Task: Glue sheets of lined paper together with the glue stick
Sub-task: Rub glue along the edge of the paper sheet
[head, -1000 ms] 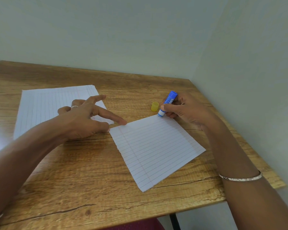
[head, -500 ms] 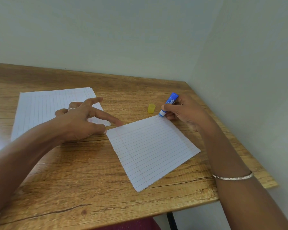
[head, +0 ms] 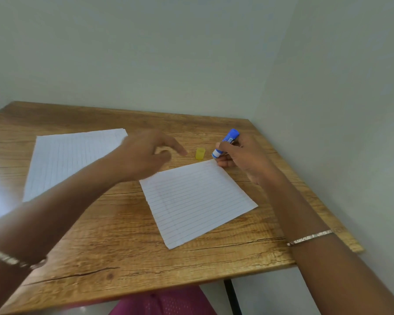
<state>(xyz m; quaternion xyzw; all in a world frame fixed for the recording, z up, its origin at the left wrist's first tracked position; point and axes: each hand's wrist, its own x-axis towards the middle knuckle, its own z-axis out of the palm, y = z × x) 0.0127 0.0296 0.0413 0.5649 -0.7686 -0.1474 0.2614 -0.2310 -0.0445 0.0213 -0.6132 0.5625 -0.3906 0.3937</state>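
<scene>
right hand grips glue stick, tip at sheet 1-o'clock corner, ready to spread | left hand open, blurred, reaching toward 12 o'clock, maybe to pin paper | yellow cap off, set aside

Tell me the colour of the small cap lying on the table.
Yellow: the cap shows clearly in the head view, beside the glue stick.

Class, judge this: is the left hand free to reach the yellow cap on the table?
Probably yes. The left hand is empty and hovers just left of the yellow cap, with only bare table between them.
</scene>
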